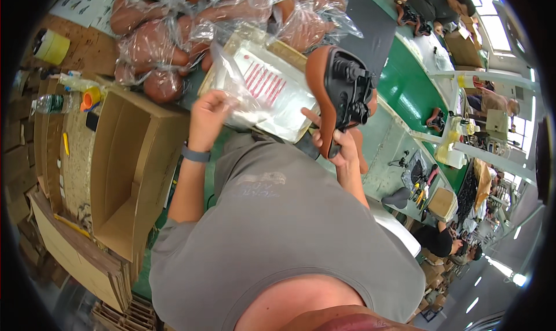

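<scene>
My right hand point(341, 146) grips a brown bicycle saddle point(326, 99) by its narrow end. The saddle stands on edge, its black underside point(350, 82) with springs and clamp facing right. More brown shows behind it, perhaps a second saddle, mostly hidden. My left hand point(210, 113) pinches the edge of a clear plastic bag point(231, 82). The bag is lifted off a stack of clear bags with red print point(263, 86), lying in a shallow cardboard box point(286, 51) in front of me.
Brown saddles wrapped in clear plastic point(156, 47) are heaped beyond the box. At my left stands an open cardboard carton point(124, 174), beside a bench with a tape roll point(91, 98) and a bottle point(52, 104). A green conveyor point(399, 70) runs along the right, with people working beyond.
</scene>
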`<state>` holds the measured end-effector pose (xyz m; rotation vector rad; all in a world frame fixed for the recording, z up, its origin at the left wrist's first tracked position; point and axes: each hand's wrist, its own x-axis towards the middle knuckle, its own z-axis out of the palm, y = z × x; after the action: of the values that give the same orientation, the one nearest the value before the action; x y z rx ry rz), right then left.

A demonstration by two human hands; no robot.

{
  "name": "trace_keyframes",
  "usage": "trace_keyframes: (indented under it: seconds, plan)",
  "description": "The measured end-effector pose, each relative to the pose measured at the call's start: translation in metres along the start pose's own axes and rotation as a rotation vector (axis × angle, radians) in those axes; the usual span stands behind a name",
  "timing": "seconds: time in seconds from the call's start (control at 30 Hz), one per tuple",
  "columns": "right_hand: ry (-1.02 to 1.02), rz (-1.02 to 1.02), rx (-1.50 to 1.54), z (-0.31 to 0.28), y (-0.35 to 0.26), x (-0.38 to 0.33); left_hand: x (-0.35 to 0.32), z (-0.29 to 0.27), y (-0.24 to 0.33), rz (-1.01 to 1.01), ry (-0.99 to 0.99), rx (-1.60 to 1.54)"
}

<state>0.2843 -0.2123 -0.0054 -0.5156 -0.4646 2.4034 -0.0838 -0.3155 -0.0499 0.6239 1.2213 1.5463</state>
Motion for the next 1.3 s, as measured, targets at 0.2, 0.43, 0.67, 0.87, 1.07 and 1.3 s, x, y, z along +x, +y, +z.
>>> trace_keyframes:
  seconds: [0.2, 0.43, 0.67, 0.87, 1.07, 1.3]
  plan:
    - [0.090, 0.254, -0.231, 0.030, -0.015, 0.017, 0.015, 0.117, -0.009, -0.029, -0.589, 0.531]
    - [0.424, -0.066, -0.024, -0.014, -0.002, -0.009, 0.037, 0.082, -0.012, -0.145, -0.294, -0.801]
    - [0.204, -0.212, -0.322, -0.036, -0.014, -0.023, 0.040, 0.084, 0.001, -0.550, -0.320, -0.003]
    - [0.558, 0.016, -1.432, 0.026, -0.051, -0.006, 0.096, 0.191, 0.044, 0.216, -0.231, 0.210]
    - [0.575, -0.283, -0.584, -0.010, -0.066, 0.037, 0.108, 0.222, 0.074, 0.394, -1.016, 0.359]
    - [0.360, -0.040, 0.115, -0.027, -0.127, 0.087, 0.163, 0.246, 0.106, 0.462, -1.257, 0.317]
